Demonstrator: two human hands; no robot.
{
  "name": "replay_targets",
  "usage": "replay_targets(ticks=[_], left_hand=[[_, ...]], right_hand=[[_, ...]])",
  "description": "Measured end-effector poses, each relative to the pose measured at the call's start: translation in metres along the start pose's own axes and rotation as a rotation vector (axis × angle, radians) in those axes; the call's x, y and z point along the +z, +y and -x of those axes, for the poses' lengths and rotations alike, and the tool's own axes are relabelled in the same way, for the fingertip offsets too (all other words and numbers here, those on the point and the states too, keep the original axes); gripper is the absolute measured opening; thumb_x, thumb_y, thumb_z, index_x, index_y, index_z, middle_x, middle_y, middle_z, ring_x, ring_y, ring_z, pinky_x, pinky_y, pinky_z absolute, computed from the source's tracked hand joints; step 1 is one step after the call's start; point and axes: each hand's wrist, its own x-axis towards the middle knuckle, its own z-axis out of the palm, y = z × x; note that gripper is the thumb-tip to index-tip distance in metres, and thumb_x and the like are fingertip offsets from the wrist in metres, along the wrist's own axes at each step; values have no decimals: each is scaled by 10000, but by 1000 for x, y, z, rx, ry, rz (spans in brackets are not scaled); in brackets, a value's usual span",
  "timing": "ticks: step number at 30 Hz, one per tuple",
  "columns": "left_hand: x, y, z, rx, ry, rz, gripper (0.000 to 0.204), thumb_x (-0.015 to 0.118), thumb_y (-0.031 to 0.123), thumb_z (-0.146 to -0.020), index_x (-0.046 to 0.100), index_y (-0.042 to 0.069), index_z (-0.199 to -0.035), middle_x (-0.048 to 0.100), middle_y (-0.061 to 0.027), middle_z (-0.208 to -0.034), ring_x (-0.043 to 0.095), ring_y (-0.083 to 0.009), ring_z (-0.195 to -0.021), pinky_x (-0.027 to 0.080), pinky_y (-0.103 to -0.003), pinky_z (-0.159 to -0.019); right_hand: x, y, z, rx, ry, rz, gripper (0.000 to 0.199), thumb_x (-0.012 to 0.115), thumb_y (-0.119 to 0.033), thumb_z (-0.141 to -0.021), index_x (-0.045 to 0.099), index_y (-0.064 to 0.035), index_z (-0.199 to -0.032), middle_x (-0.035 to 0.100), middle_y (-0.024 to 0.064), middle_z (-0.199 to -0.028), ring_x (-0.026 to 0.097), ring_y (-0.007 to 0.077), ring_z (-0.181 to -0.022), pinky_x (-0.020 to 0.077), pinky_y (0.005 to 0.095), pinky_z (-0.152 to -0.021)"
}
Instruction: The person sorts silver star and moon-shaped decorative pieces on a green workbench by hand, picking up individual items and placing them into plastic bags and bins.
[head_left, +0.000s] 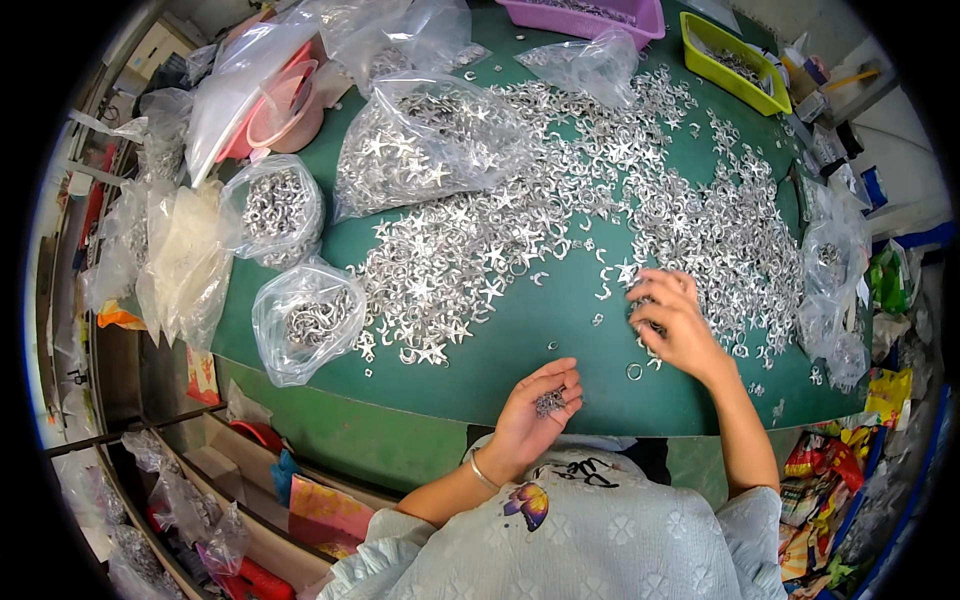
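My left hand [540, 408] is cupped palm up near the table's front edge, its curled fingers holding a small heap of tiny metal pieces [550, 402]. My right hand [676, 322] reaches down at the near edge of the right-hand pile of silvery metal pieces [715, 250]. Its fingers are bent and apart, with their tips among the pieces; whether any piece lies under them is hidden. Beside its thumb lies a metal ring [634, 372]. A second pile of silvery metal pieces, stars and crescents [450, 270], spreads to the left.
A large clear bag of metal pieces [430, 140] rests on the pile. Two smaller bags [275, 205], [308, 320] stand open at left. Pink tubs [290, 110] sit behind them. A purple basket [600, 28] and a yellow-green basket [735, 70] stand at the back of the green table [520, 330].
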Motion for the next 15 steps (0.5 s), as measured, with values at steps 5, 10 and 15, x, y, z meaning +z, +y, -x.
replay_targets(ticks=[5,10,15], left_hand=[[2,0,0,19,33,-44,215,520,21,-895,558,-11,-1104,541,-61,-853,487,-157,-752,431,-273,-669],[-2,0,10,152,143,-112,216,521,36,-901,555,-13,-1108,545,-63,-860,488,-146,-746,424,-262,-665],[-26,8,14,408,71,-10,196,518,46,-903,567,-26,-1078,550,-64,-865,505,-147,-760,431,-273,-683]], right_hand=[[12,-3,-36,230,285,-70,241,641,-39,-755,639,-83,-992,558,93,-1114,467,301,-1176,342,417,-955],[45,-51,-48,-176,-5,-98,389,661,-153,-802,594,-107,-1183,487,90,-1314,384,298,-1297,303,475,-1040],[46,-54,-4,-34,-104,131,394,662,-148,-807,600,-100,-1193,456,72,-1379,318,293,-1364,238,527,-1085]])
